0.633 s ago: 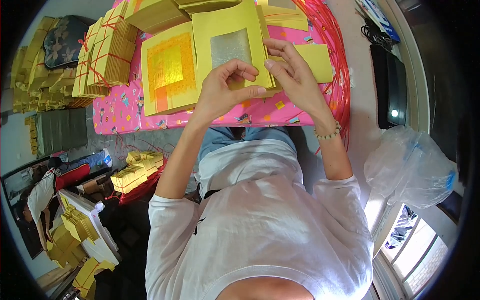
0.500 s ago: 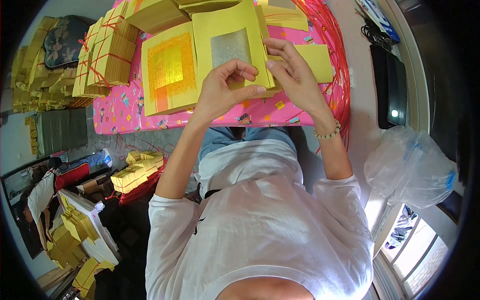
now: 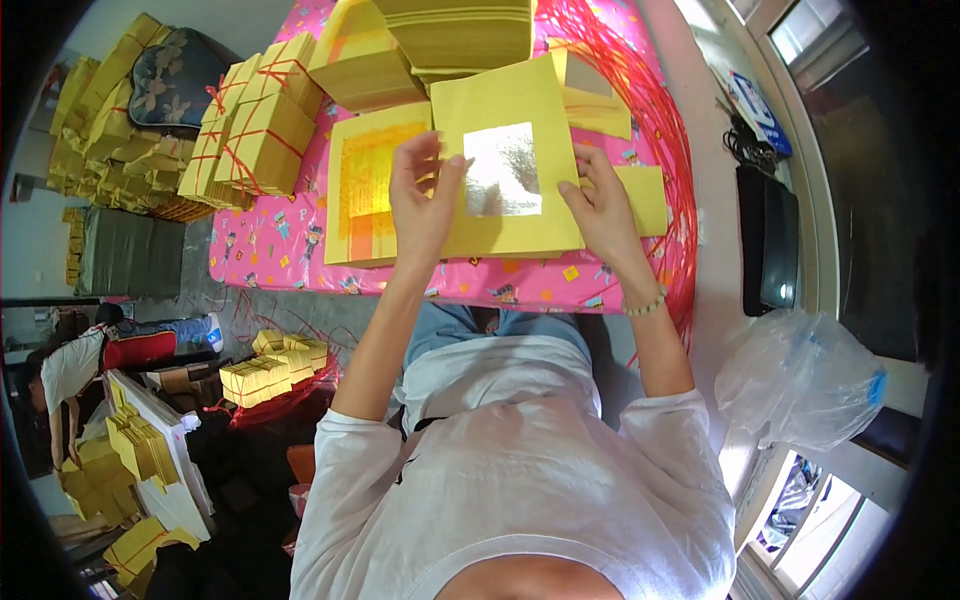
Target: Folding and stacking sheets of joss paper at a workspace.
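"From left?"
"Red-tied yellow paper bundles (image 3: pixel 272 155); left hand (image 3: pixel 420 205), loosely cupped, unclosed; silver-foiled yellow paper sheet (image 3: pixel 502 172), between both hands, over the pink tablecloth (image 3: pixel 462 287)."
"And the right hand (image 3: pixel 605 212)?"
"At the sheet's right edge; whether gripping, I cannot tell."

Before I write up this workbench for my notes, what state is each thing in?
Left hand: thumb and fingers apart
Right hand: at the silver-patched sheet's right edge; grip unclear
Silver-patched sheet: patch facing up
Orange-patched sheet: lying patch up
Yellow bundles: tied with red string
Red strands: loose, trailing along the table's right side
Clear plastic bag: puffed out, crumpled
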`<action>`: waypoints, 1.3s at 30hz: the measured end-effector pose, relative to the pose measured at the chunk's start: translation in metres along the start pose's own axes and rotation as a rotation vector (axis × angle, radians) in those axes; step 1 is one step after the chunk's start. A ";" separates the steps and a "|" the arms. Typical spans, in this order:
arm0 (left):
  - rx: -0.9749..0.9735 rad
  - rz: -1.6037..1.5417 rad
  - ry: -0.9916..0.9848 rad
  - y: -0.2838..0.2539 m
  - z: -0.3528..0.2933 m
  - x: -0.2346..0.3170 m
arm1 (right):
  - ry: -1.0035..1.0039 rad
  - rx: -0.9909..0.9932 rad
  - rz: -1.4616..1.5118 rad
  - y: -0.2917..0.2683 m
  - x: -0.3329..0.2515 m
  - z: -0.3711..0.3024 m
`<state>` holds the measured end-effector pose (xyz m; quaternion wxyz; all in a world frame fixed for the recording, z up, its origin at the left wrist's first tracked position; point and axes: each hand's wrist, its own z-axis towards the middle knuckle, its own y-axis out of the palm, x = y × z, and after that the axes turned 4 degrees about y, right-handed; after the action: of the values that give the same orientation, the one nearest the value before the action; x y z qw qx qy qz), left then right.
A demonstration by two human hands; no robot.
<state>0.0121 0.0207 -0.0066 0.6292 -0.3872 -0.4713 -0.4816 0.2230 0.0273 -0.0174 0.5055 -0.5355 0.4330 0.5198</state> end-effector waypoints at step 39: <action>-0.154 -0.207 0.341 0.002 0.042 -0.006 | -0.337 -0.019 0.216 0.008 -0.013 0.045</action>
<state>0.0041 0.0626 -0.0022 0.6154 -0.2966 -0.3571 -0.6370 0.2089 0.0704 -0.0024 0.5071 -0.3961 0.3921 0.6575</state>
